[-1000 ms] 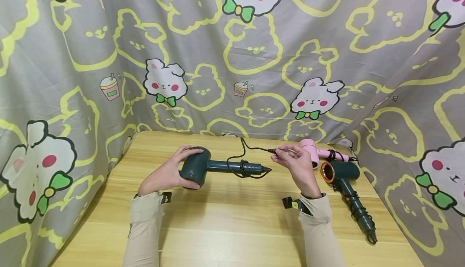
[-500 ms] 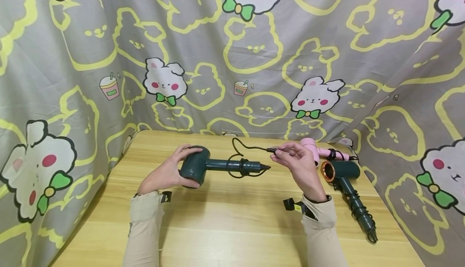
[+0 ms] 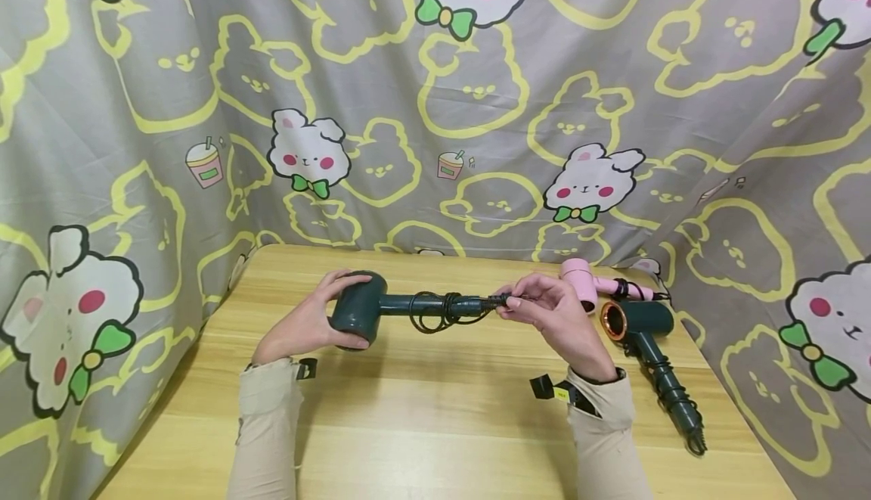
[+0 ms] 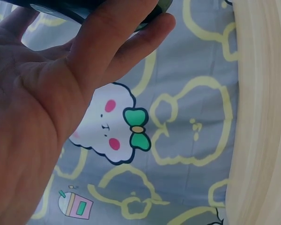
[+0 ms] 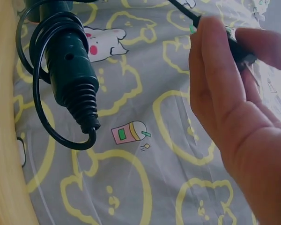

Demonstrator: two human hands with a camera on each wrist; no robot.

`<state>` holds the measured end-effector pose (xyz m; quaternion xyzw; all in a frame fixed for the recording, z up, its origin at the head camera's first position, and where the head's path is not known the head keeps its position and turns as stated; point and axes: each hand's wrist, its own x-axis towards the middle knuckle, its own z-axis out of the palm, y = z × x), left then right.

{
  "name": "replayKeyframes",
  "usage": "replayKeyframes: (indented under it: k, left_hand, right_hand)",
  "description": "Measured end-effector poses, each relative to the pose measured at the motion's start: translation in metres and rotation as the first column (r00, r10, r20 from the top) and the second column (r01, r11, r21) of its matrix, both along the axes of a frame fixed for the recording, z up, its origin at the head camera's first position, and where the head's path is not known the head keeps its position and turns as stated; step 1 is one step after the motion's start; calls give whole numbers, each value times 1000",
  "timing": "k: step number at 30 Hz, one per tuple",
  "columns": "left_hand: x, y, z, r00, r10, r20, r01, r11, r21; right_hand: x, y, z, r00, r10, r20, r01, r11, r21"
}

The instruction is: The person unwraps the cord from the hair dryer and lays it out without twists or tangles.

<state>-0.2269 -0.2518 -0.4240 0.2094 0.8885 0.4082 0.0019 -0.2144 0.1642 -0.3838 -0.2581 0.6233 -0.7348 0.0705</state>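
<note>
A dark green hair dryer [image 3: 360,311] is held level above the table, its handle pointing right. My left hand [image 3: 292,330] grips its barrel, thumb below and fingers over the top. In the left wrist view only a dark edge of the dryer [image 4: 61,6] shows above the palm. Black cord [image 3: 423,320] is looped around the handle. At the handle's tip, my right hand [image 3: 554,322] pinches the plug end of the cord. From the right wrist, the dark plug [image 5: 240,54] sits between thumb and fingers, apart from the ribbed cord sleeve [image 5: 83,105].
On the table's right side lie a pink hair dryer [image 3: 578,285] and another dark green one [image 3: 649,321] with a copper-coloured ring, both with wrapped cords. The wooden table [image 3: 422,424] meets a patterned curtain [image 3: 381,91] at the back and sides.
My right hand has brought the plug left and down toward the handle's tip, and the raised slack cord has dropped beside the handle. The held dryer has shifted slightly left.
</note>
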Motion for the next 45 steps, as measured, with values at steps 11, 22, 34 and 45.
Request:
replayKeyframes:
  k: [11, 22, 34, 45]
  left_hand:
    - [2, -3, 2, 1000, 20, -8, -20, 1000, 10]
    - [1, -7, 2, 999, 33, 4, -33, 999, 27]
    - [3, -8, 4, 999, 38, -1, -38, 999, 32]
    - [4, -9, 4, 1000, 17, -13, -16, 999, 39]
  right_hand:
    - [-5, 2, -6, 999, 33, 43, -42, 972, 230]
    - [-11, 11, -13, 989, 135, 59, -147, 909, 391]
    - [-23, 16, -28, 997, 38, 61, -63, 859, 509]
    - [-35, 15, -41, 982, -188, 26, 142, 819, 555]
